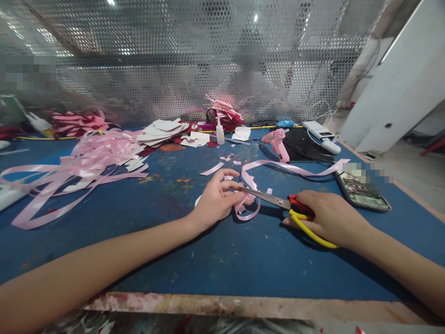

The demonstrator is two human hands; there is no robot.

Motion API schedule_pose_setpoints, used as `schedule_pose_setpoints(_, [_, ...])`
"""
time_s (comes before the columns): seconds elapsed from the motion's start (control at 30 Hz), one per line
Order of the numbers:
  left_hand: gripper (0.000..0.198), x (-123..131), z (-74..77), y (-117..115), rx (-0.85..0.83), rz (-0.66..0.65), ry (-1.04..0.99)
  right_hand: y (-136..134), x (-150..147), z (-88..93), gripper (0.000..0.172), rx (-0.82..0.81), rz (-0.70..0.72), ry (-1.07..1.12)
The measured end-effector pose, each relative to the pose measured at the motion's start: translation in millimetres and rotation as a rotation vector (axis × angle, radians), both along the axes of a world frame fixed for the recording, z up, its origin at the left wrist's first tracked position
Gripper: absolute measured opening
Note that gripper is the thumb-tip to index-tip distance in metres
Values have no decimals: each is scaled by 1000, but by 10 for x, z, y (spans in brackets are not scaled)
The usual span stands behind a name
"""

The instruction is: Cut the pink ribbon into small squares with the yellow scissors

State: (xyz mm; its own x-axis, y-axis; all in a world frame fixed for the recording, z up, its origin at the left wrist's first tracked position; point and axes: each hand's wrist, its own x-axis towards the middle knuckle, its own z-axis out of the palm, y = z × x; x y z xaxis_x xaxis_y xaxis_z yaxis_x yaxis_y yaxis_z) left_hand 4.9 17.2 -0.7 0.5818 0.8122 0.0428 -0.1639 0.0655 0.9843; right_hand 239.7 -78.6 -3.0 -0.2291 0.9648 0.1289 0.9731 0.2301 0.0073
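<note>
My left hand [217, 197] pinches a pink satin ribbon [250, 176] between thumb and fingers near the table's middle. From there the ribbon loops down and also trails off to the right. In my right hand [330, 215] are scissors [274, 199] with yellow and red handles. Their blades point left, and the tips reach the ribbon at my left fingertips. The blades look nearly together; whether ribbon lies between them I cannot tell. A white edge [198, 201] shows behind my left hand, mostly hidden. Small pink ribbon scraps [212, 169] lie just beyond it.
A heap of pink ribbon [100, 148] fills the left, beside white paper pieces [162, 130]. Behind stand a small white bottle [220, 132] and a pink glue gun [279, 144]. A phone [363, 188] lies right of my right hand. Perforated metal [174, 60] backs the blue table [215, 260].
</note>
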Motion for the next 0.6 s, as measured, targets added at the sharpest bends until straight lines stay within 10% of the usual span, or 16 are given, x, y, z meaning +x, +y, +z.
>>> schedule_pose_setpoints(0.6, [41,-10,-23,52,49,93,-21,-7,5,-41,43,70,-61,5])
